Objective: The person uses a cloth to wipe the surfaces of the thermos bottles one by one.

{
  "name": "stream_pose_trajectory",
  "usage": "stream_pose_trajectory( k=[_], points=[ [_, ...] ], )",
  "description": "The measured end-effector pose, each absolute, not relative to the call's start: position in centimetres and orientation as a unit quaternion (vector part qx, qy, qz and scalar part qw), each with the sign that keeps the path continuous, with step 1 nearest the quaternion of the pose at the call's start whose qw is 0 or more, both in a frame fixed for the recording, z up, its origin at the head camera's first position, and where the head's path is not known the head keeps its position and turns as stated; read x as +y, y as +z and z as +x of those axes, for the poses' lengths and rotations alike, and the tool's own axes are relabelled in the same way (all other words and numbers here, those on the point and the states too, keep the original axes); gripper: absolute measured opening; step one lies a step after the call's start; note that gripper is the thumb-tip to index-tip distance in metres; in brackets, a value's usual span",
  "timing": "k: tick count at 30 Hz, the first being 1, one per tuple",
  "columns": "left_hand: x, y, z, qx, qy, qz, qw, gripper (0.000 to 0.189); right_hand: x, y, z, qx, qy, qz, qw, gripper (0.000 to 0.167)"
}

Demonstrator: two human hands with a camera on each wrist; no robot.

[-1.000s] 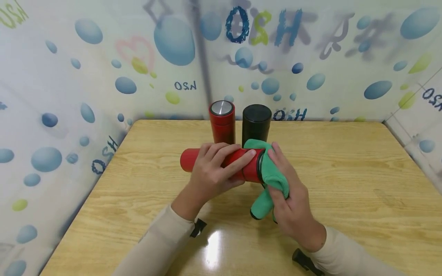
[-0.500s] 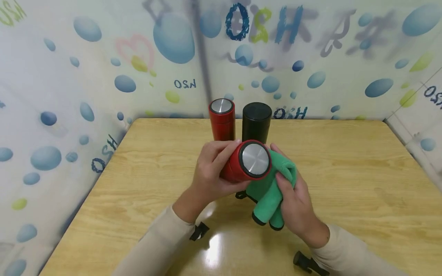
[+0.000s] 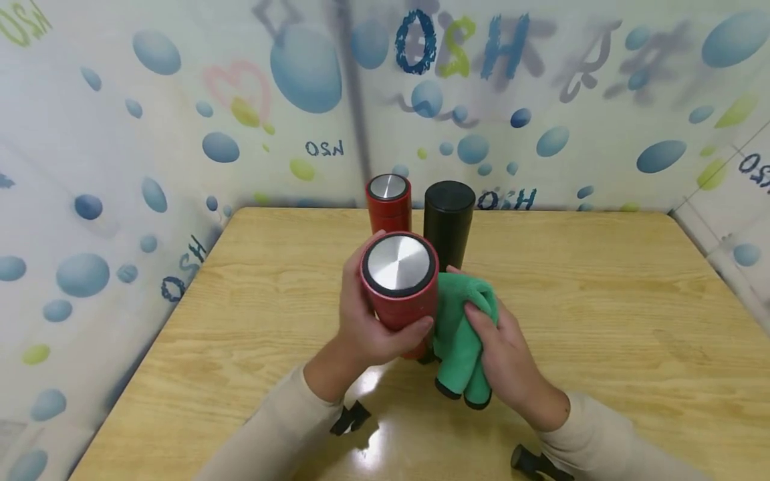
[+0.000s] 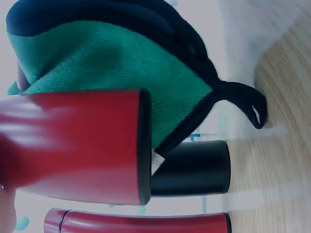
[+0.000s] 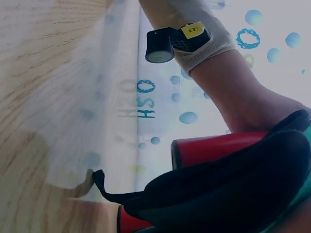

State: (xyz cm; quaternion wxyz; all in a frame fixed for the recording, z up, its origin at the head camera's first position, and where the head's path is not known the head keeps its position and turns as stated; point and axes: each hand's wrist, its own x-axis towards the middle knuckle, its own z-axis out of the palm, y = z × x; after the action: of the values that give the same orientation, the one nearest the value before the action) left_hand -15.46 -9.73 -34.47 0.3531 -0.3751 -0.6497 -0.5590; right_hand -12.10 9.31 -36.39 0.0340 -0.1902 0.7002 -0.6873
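My left hand (image 3: pixel 364 324) grips a red thermos flask (image 3: pixel 404 308) with a silver, black-rimmed lid, held roughly upright above the table. In the left wrist view the base of this red flask (image 4: pixel 87 145) shows a black ring. Just to its right, my right hand (image 3: pixel 511 351) pinches a folded green cloth (image 3: pixel 458 334) with black edging. The cloth lies against or close beside the flask's side; I cannot tell which. A black hanging loop (image 4: pixel 245 99) trails from the cloth's corner in the left wrist view.
Behind the hands, a second red flask (image 3: pixel 389 207) and a black flask (image 3: pixel 448 220) stand upright on the wooden table (image 3: pixel 601 321). A patterned wall (image 3: pixel 541 100) rises at the table's back edge. Each wrist wears a small black camera.
The held red flask has turned from lying sideways to upright, its lid now facing up. The cloth has come off the lid and moved down beside the flask.
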Motion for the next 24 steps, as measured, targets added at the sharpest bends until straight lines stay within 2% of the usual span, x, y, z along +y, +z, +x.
stream_pose_trajectory(
  k=[3,9,14,19,24],
  points=[
    [-9.7,-34.4,-15.5,-0.629,-0.586,-0.359,0.364,0.087,9.3,-36.5,-12.5,0.703,-0.687,-0.176,0.052,0.047],
    [-9.4,-33.8,-15.7,-0.536,-0.643,-0.357,0.415,0.065,9.1,-36.7,-13.0,0.684,-0.71,-0.14,0.09,0.048],
    [-9.1,-33.2,-15.6,-0.476,-0.675,-0.331,0.457,0.058,9.0,-36.8,-13.1,0.662,-0.728,-0.119,0.133,0.05],
    [-9.2,-33.0,-15.8,-0.483,-0.684,-0.318,0.446,0.059,9.0,-36.6,-13.1,0.652,-0.735,-0.102,0.154,0.049],
    [-9.5,-33.0,-16.0,-0.495,-0.672,-0.315,0.452,0.061,8.9,-36.6,-13.0,0.654,-0.734,-0.103,0.149,0.048]
  ],
)
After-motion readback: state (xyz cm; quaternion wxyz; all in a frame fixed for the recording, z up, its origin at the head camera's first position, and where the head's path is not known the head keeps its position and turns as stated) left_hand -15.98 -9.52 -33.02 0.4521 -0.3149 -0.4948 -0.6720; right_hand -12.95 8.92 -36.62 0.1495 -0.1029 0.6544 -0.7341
